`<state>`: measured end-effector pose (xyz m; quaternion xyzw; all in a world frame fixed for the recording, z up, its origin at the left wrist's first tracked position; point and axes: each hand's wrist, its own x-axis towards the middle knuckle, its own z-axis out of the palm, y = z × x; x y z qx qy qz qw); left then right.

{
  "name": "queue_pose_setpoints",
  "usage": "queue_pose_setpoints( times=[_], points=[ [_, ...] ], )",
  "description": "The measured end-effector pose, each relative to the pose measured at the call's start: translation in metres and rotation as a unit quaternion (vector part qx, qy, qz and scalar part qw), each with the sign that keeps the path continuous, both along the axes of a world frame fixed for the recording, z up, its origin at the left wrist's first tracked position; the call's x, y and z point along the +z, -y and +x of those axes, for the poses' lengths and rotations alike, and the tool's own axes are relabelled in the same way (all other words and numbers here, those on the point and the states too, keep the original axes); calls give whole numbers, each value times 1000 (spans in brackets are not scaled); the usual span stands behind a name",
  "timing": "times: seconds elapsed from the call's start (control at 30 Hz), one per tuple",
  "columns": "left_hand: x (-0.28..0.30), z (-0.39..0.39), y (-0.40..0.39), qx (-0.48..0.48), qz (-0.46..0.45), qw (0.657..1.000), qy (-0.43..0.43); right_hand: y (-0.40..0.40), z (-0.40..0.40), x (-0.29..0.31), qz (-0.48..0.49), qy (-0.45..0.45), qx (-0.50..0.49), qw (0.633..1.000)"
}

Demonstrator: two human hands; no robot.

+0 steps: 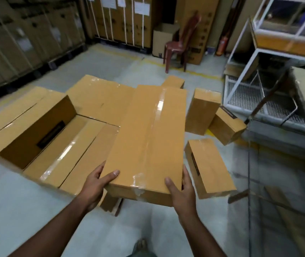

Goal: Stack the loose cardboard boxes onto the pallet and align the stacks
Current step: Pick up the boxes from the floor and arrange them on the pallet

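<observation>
Long taped cardboard box [146, 138]

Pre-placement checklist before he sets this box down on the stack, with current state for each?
1. Left hand grips the near left corner of the long box, thumb on top: ok.
2. Right hand grips the near right corner: ok.
3. Tape seam on the long box looks closed: ok.
4. Stacked boxes at left offer flat tops to land on: ok.
5. Pallet under them visible: cannot tell.
6. Loose boxes on the floor at right are clear of his path: not ok, they lie close.
</observation>
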<state>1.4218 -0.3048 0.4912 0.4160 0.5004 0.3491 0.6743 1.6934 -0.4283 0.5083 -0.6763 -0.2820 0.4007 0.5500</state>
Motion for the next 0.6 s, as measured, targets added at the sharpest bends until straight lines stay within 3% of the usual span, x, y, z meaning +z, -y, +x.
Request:
queue_pose_setpoints(
  times=[0.17, 0.3, 0.6],
  points=[
    [12, -74, 43, 51, 0, 999, 19, 12, -62, 14, 20, -13, 71, 997],
    [14, -126, 54, 62, -17, 997, 31, 29, -121, 16, 15, -13, 62, 998],
    [-6, -276, 1, 23, -11, 999, 38, 7, -276, 17, -20, 2, 22, 1000]
  ],
)
